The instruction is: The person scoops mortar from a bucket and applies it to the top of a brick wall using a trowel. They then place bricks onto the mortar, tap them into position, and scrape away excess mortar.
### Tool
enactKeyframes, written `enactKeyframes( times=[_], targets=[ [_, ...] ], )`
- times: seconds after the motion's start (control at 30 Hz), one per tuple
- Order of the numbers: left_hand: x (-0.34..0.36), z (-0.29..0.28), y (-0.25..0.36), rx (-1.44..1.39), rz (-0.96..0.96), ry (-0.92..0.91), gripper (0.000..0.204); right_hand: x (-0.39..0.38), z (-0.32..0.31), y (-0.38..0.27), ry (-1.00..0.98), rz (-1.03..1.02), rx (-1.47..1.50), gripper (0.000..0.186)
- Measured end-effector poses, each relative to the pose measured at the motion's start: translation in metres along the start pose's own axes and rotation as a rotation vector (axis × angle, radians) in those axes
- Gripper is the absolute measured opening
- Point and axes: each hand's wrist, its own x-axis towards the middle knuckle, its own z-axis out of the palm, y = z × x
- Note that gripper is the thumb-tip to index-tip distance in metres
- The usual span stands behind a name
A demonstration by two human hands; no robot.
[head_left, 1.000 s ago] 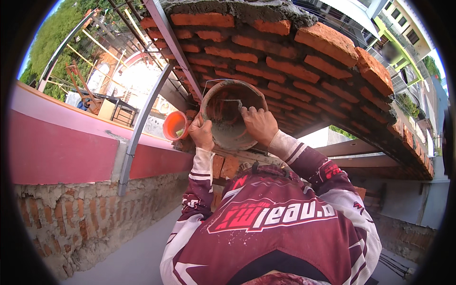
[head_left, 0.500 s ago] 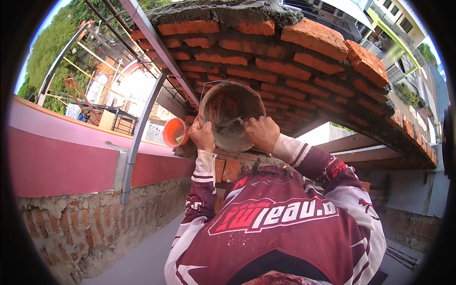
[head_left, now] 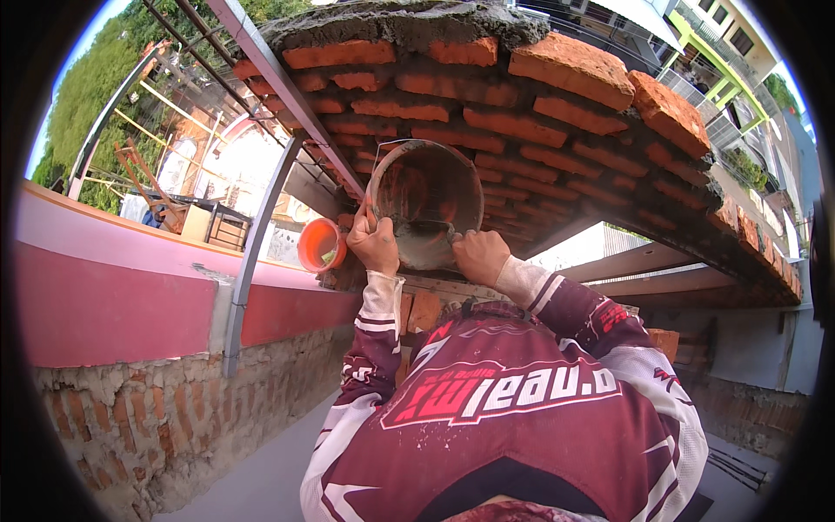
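A mortar-stained bucket (head_left: 424, 178) is tilted with its mouth toward me, in front of the brick wall. Wet grey mortar (head_left: 424, 248) lies in its lower part. My left hand (head_left: 374, 246) is closed on the bucket's left rim, near the end of the thin wire handle (head_left: 379, 157). At the right side of the mouth, my right hand (head_left: 481, 257) is closed around what looks like a trowel; its handle is hidden in my fist and the blade blends into the mortar.
The brick wall (head_left: 513, 126) with fresh mortar on top rises ahead. An orange bucket (head_left: 321, 244) stands left of my left hand. A grey metal post (head_left: 252, 252) and a slanting metal bar (head_left: 287, 87) are at the left, by a pink-and-red wall (head_left: 122, 304). Loose bricks (head_left: 424, 311) lie below the bucket.
My right hand has moved slightly down, and the tool in the bucket has shifted down into the mortar. The bucket has tipped a little; my left hand keeps its hold.
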Motion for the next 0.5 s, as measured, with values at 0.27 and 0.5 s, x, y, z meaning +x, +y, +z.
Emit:
enactKeyframes(
  times=[0.27, 0.5],
  targets=[
    [-0.012, 0.007, 0.017, 0.171, 0.073, 0.0, 0.037, 0.003, -0.004, 0.003, 0.008, 0.065, -0.05, 0.031],
    [-0.028, 0.012, 0.034, 0.28, 0.371, -0.083, 0.011, 0.005, -0.014, 0.005, 0.275, 0.231, 0.032, 0.019]
  ],
)
